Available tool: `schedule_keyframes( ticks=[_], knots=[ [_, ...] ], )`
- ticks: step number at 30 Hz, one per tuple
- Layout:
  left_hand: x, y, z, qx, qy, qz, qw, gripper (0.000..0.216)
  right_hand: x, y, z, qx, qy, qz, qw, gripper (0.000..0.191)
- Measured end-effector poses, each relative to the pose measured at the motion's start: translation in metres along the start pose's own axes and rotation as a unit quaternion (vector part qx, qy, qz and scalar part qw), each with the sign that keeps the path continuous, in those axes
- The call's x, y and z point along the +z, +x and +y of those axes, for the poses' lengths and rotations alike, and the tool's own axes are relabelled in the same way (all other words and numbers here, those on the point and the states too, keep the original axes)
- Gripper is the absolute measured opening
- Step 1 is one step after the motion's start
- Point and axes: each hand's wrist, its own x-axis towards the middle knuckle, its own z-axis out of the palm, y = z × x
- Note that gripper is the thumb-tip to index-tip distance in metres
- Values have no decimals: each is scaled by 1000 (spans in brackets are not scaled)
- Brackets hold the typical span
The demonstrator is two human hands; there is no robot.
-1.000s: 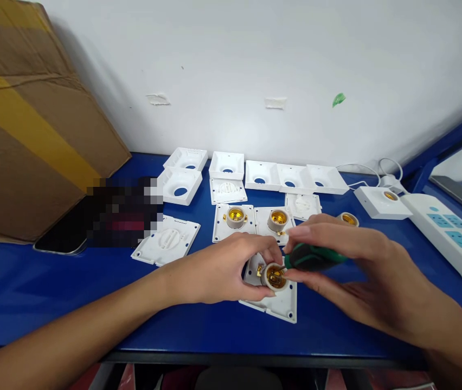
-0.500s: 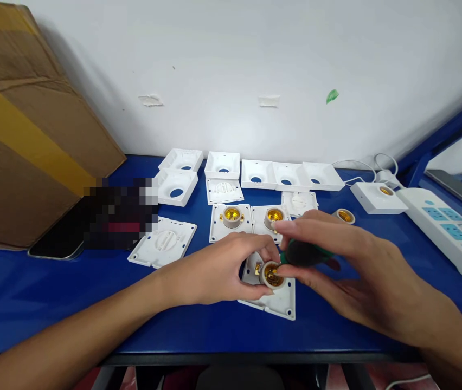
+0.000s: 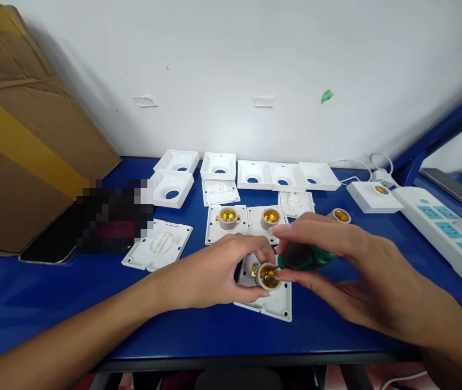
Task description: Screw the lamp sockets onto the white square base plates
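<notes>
My left hand (image 3: 223, 268) is closed around a round lamp socket (image 3: 261, 281), thumb in front and fingers behind. The socket has a pale rim and a brass-coloured inside, and sits on a square white base plate (image 3: 277, 304). Between the thumb and fingers of my right hand (image 3: 348, 271) is a screwdriver with a green and dark handle (image 3: 310, 255). Its thin shaft slants into the socket; the tip is hard to make out. Just behind are two more plates with sockets, the left socket (image 3: 228, 218) and the right socket (image 3: 270, 218).
Several white square covers (image 3: 219, 165) line the wall. Another base plate (image 3: 160, 245) lies left. A loose socket (image 3: 340, 216), a finished-looking lamp holder (image 3: 374, 197) and a power strip (image 3: 444, 222) are on the right. A cardboard box (image 3: 31, 130) and a phone (image 3: 47, 241) stand or lie left.
The view has shifted slightly. The screwdriver's shaft now shows more clearly at the socket, and the right fingers have shifted a little on the handle. My left hand keeps its hold.
</notes>
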Motion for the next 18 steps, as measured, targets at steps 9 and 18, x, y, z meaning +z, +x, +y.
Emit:
schedule_keyframes(
  ticks=[9, 18],
  knots=[
    [-4, 1, -1, 0, -10, -19, 1000, 30, -10, -2, -7, 25, -24, -41, 999, 63],
    [-3, 2, 4, -23, 10, -17, 1000, 38, -4, 4, -12, -8, -11, -54, 998, 58]
  ],
)
